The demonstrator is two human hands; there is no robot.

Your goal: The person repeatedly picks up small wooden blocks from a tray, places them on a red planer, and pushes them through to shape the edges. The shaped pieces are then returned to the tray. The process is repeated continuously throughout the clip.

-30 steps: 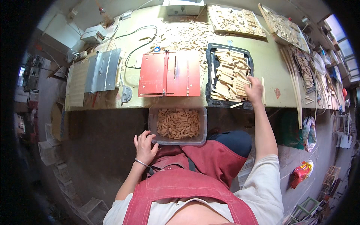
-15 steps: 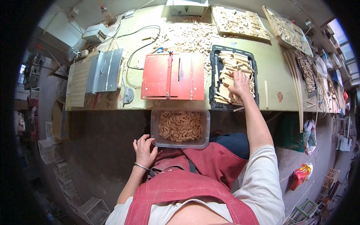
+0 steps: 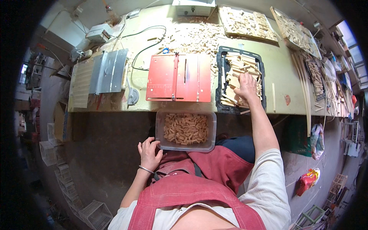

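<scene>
My right hand (image 3: 247, 87) is in the black crate (image 3: 219, 90) at the right of the bench, fingers curled down on the pale wooden strips (image 3: 242, 63) heaped there. Its fingertips are partly hidden among them. Down at my lap, my left hand (image 3: 149, 152) has its fingers apart and holds nothing. It is beside the lower left corner of a clear plastic tub (image 3: 212, 134), which is part full of small wooden blocks (image 3: 186, 128). Left of the crate sits a red saw table (image 3: 161, 78) with a slotted top and a sliding rail.
Loose wood offcuts (image 3: 199, 36) cover the bench behind the saw. Boards of wood pieces (image 3: 245, 23) stand farther back. A grey metal plate (image 3: 115, 73) and a protractor-like gauge (image 3: 132, 96) are at left. Long strips (image 3: 304, 96) overhang the front edge at right.
Both hands hold nearly the same poses. The bench and the things on it sit very slightly farther right in the picture.
</scene>
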